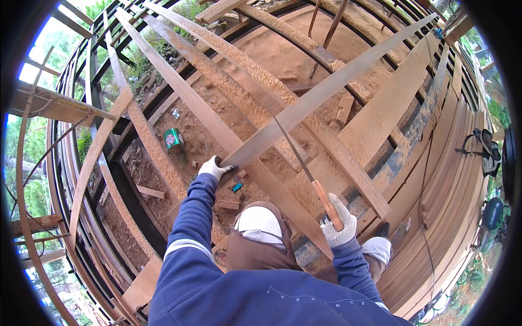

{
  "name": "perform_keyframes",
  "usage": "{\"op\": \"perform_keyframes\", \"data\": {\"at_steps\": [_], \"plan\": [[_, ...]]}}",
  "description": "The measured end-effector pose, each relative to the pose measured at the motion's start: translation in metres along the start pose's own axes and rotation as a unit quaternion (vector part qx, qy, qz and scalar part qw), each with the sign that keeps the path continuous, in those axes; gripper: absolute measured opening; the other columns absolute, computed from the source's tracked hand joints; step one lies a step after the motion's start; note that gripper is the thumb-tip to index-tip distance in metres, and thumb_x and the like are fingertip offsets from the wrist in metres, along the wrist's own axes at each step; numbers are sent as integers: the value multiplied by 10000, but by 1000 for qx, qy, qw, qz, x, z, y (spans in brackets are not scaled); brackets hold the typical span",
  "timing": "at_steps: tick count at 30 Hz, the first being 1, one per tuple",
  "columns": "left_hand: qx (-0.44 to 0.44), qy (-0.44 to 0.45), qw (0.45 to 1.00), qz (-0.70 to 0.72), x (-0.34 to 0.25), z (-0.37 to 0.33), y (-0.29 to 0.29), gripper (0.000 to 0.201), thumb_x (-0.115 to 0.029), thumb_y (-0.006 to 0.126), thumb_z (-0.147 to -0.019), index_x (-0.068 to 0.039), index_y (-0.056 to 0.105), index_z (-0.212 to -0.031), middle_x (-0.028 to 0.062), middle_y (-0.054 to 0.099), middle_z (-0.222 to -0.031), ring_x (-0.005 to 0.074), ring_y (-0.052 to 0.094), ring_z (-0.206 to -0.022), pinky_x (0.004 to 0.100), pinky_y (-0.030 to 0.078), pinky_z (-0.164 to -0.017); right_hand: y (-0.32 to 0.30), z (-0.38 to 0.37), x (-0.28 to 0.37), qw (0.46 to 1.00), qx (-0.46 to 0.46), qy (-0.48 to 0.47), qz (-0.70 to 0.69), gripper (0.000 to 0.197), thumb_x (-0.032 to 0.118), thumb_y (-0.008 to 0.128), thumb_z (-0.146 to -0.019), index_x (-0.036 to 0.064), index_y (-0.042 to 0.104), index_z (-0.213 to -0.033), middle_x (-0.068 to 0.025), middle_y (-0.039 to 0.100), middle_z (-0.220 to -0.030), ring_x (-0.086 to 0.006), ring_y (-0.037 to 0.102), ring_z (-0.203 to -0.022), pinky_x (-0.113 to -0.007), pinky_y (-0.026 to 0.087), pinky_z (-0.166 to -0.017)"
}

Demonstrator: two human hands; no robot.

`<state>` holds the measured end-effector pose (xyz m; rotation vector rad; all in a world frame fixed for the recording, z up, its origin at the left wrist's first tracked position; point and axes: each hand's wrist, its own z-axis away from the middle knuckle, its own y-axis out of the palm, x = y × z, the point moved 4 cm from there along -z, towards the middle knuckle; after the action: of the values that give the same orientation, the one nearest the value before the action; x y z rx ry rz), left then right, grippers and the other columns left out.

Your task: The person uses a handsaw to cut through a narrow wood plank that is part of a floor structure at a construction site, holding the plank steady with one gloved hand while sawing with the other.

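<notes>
A long, narrow wooden board slants from near my left knee up to the far right, lying across other planks. My left hand, in a white work glove, is closed around its near end. In my gloved right hand is the wooden handle of a machete, its long, thin blade seen nearly edge-on. The blade points up and left, and its tip reaches the board's lower edge; whether it touches cannot be told. Sawdust-covered planks run beneath the board.
Dark metal beams form an open frame over reddish soil. On the ground lie a green can and wood scraps. Stacked boards fill the right side, with a cable across them and a black strapped item at their edge.
</notes>
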<state>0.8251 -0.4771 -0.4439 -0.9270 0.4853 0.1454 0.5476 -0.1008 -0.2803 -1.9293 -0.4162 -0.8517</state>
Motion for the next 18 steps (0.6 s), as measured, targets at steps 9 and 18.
{"op": "perform_keyframes", "data": {"at_steps": [9, 18], "plan": [[-52, 63, 974, -211, -10, 24, 21, 1055, -564, 907, -679, -65, 468, -1498, 179, 575, -1423, 331, 538, -1361, 474, 392, -1172, 14, 4, 1, 999, 42, 13, 1, 603, 98, 672, -885, -20, 558, -1466, -240, 701, -1269, -310, 737, -777, -374, 600, -731], [120, 94, 973, -172, 0, 7, 14, 1088, -573, 947, -617, -16, 504, -1440, 260, 659, -1337, 382, 658, -1237, 428, 520, -1068, 0, -3, 25, 999, 19, 31, -30, 596, 43, 657, -872, -39, 570, -1456, -215, 743, -1139, -248, 732, -729, -339, 583, -704]]}}
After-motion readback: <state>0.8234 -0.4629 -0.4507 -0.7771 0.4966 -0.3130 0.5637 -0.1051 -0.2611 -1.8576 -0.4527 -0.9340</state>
